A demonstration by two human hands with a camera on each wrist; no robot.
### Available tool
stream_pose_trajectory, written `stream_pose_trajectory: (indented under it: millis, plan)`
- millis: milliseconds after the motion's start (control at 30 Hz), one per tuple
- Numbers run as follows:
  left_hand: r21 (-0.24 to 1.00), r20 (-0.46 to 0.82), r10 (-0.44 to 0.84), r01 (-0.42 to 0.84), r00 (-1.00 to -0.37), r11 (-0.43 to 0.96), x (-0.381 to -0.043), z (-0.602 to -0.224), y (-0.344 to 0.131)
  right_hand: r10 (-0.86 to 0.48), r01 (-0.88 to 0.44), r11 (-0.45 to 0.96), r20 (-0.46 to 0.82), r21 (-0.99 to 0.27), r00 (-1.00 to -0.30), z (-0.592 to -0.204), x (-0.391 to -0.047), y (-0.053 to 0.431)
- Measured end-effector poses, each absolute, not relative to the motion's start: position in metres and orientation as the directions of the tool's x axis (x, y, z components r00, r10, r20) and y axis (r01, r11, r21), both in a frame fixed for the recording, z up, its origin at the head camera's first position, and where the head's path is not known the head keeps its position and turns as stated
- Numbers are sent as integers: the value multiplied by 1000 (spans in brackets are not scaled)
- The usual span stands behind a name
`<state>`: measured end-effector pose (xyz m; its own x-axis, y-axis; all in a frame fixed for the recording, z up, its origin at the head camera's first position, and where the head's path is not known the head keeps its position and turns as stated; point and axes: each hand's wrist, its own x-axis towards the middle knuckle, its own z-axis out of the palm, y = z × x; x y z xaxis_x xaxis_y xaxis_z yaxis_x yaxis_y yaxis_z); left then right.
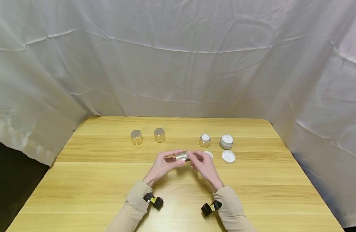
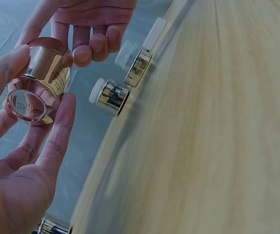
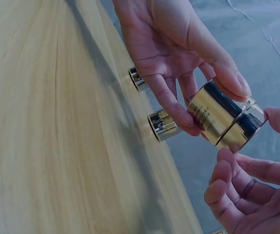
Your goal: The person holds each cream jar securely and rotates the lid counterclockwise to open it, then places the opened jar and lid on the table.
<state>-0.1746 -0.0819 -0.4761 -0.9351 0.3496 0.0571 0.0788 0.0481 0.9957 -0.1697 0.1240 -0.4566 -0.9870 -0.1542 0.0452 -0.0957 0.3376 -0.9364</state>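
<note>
A shiny gold jar (image 1: pixel 181 156) is held tipped on its side above the table, between both hands. My left hand (image 1: pixel 163 163) grips its body, thumb and fingers around the base end; in the left wrist view small printed characters show on the jar's base (image 2: pixel 27 105). My right hand (image 1: pixel 204 165) pinches the gold lid (image 3: pixel 247 126) at the other end with thumb and fingertips. The lid sits on the jar, a thin seam showing between them. Dark printed text runs along the body in the right wrist view.
Two lidded gold jars (image 1: pixel 136 137) (image 1: pixel 159 135) stand at the back left. Back right are a gold jar with a white top (image 1: pixel 205 140) and a frosted jar with a white top (image 1: pixel 226 141). Before them lie a white lid (image 1: pixel 228 157) and another white disc (image 1: pixel 208 154), partly behind my right hand.
</note>
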Motion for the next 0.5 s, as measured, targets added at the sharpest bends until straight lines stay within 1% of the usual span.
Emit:
stream_pose_trajectory:
  millis: [267,500]
  plan:
    - [998,41,348,56,-936,33,-174,-475,-81,-186,-102,285,49,-953,-981,-458,-170,125]
    - [998,31,341,47,-940,39,-174,-475,-81,-217,-158,270,100,-950,-971,-459,-170,126]
